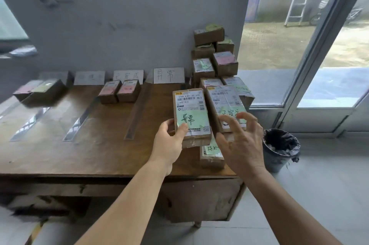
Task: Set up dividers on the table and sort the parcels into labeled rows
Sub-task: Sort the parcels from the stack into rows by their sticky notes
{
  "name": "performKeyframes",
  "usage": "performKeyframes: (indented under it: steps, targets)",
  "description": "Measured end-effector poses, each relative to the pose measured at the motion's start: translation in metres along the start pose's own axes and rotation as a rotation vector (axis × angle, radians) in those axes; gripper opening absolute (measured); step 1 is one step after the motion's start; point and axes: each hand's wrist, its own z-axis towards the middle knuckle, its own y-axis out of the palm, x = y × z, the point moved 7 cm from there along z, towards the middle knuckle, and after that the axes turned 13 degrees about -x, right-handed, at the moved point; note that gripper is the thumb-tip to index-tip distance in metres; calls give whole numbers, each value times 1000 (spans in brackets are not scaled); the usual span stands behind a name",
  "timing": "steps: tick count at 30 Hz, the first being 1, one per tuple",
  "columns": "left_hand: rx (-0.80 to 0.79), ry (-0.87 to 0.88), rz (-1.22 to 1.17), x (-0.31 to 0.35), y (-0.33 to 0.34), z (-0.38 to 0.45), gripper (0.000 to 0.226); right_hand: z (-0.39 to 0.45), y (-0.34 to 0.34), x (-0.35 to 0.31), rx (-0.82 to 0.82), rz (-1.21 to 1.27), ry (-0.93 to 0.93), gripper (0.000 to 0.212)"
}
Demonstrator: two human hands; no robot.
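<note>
My left hand (169, 140) grips a brown parcel (190, 112) with a white shipping label and a green handwritten note, held above the table's right part. My right hand (241, 140) hovers beside it with fingers spread and curved, over another green-noted parcel (225, 105), holding nothing. Three clear dividers (135, 112) lie on the wooden table (103, 156), splitting it into rows. White paper labels (168, 75) stand against the wall behind each row. Two pink-noted parcels (119, 91) sit in the third row, and two more parcels (40, 91) at the far left.
A pile of several unsorted parcels (215, 59) is stacked at the table's back right corner against the wall. A bin with a black liner (279, 148) stands on the floor to the table's right. A glass door (327, 49) is open beyond.
</note>
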Motion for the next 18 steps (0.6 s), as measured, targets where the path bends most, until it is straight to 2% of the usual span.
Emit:
performKeyframes:
  steps: [6, 14, 18]
  targets:
    - [79, 29, -19, 10, -61, -4, 47, 18, 22, -59, 11, 19, -66, 38]
    - [125, 61, -47, 15, -172, -6, 34, 43, 81, -152, 18, 50, -131, 33]
    - [176, 61, -10, 23, -237, -7, 38, 54, 117, -207, 26, 70, -148, 34]
